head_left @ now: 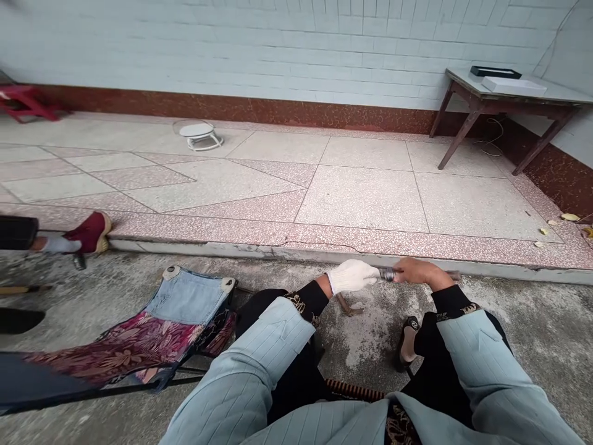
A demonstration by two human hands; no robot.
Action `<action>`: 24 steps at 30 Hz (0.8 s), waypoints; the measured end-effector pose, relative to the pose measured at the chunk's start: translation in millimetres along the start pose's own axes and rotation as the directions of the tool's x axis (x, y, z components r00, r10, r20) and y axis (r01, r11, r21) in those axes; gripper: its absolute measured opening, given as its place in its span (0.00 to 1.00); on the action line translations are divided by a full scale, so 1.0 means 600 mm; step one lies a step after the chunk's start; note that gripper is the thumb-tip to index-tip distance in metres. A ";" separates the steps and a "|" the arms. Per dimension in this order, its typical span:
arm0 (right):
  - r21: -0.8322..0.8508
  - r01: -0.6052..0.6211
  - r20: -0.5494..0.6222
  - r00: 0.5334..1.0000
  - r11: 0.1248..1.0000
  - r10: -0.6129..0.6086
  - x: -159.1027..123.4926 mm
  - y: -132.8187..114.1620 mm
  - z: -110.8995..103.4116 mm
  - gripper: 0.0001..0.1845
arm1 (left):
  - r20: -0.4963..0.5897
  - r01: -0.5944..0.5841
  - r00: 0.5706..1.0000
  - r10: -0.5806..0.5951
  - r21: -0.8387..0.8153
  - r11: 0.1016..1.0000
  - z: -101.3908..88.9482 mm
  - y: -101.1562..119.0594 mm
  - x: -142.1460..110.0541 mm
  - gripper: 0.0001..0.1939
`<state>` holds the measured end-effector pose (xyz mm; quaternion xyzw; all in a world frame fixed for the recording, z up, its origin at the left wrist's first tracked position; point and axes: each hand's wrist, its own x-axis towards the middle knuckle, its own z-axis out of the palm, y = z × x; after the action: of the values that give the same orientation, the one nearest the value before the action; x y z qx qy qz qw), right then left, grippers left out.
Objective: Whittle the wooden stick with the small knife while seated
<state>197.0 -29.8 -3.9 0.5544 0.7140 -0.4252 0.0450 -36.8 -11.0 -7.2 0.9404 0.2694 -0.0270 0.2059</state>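
My left hand [353,275], in a white knitted glove, is closed at the left end of a stick bound with silvery wire [387,274]. On the other side of the wire, the bare fingers of my right hand [417,271] wrap round the same stick, whose greyish end [456,275] sticks out past that hand. Both hands hold it roughly level over my knees, in front of the step. Below my left hand shows a brown, bent wooden piece [351,307]; I cannot tell whether it joins the held stick. The gloved fingers hide the stick's left end.
A raised tiled step [324,235] runs across ahead. To my left stands a folding chair with patchwork fabric [185,303]; beyond it is another person's foot in a red shoe [90,232]. A small white stool [198,133] and a wooden table [491,99] stand near the wall.
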 end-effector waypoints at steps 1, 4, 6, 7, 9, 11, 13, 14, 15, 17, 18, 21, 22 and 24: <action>0.008 0.055 0.142 0.988 0.998 -0.055 -0.004 -0.003 0.003 0.07 | 0.011 -0.054 0.998 0.054 -0.002 0.999 0.001 0.000 -0.002 0.13; 0.168 0.210 0.411 0.873 0.963 -0.263 -0.020 -0.011 0.003 0.10 | 0.033 -0.190 0.980 0.198 -0.165 0.968 0.000 0.000 -0.005 0.11; 0.338 0.285 0.409 0.813 0.897 -0.413 -0.034 -0.009 -0.003 0.17 | 0.027 -0.172 0.981 0.193 -0.349 0.921 -0.004 -0.001 -0.005 0.10; 0.442 0.301 0.353 0.808 0.845 -0.472 -0.040 -0.006 -0.007 0.21 | 0.006 -0.136 0.988 0.154 -0.435 0.890 -0.006 -0.001 -0.004 0.10; 0.622 0.312 0.131 0.863 0.719 -0.488 -0.046 0.002 -0.013 0.20 | -0.033 -0.055 0.998 0.044 -0.569 0.820 -0.009 -0.001 0.000 0.12; 0.734 0.328 -0.107 0.921 0.595 -0.374 -0.043 0.009 -0.014 0.17 | -0.041 -0.004 0.999 -0.030 -0.649 0.761 -0.008 0.000 0.005 0.14; 0.797 0.325 -0.245 0.945 0.509 -0.219 -0.034 0.011 -0.012 0.18 | -0.040 0.032 0.996 -0.077 -0.659 0.752 -0.005 -0.001 0.012 0.15; 0.822 0.313 -0.272 0.950 0.476 -0.155 -0.029 0.011 -0.010 0.19 | -0.051 0.041 0.994 -0.094 -0.631 0.775 -0.003 -0.002 0.016 0.15; 0.840 0.303 -0.287 0.952 0.449 -0.105 -0.024 0.009 -0.008 0.20 | -0.065 0.049 0.992 -0.108 -0.589 0.806 -0.002 -0.003 0.019 0.14; 0.860 0.295 -0.308 0.951 0.417 -0.036 -0.017 0.005 -0.004 0.21 | -0.086 0.048 0.991 -0.105 -0.499 0.865 0.001 -0.006 0.026 0.13; 0.862 0.295 -0.314 0.949 0.412 -0.022 -0.015 0.003 -0.003 0.21 | -0.088 0.047 0.991 -0.098 -0.462 0.885 0.003 -0.007 0.028 0.13; 0.865 0.314 -0.343 0.939 0.392 0.005 -0.011 0.004 -0.002 0.22 | -0.079 0.069 0.991 -0.105 -0.369 0.927 0.010 -0.009 0.033 0.14; 0.865 0.325 -0.361 0.932 0.381 0.025 -0.009 0.007 -0.003 0.22 | -0.076 0.079 0.991 -0.110 -0.335 0.939 0.014 -0.008 0.035 0.14; 0.857 0.347 -0.405 0.910 0.381 0.083 -0.001 0.017 -0.006 0.24 | -0.074 0.090 0.991 -0.116 -0.287 0.954 0.021 -0.005 0.036 0.14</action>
<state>207.3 -27.7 -6.7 0.4970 0.3968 -0.6319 -0.4430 -19.2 -2.9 -23.2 0.8862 0.3280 0.0434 0.3243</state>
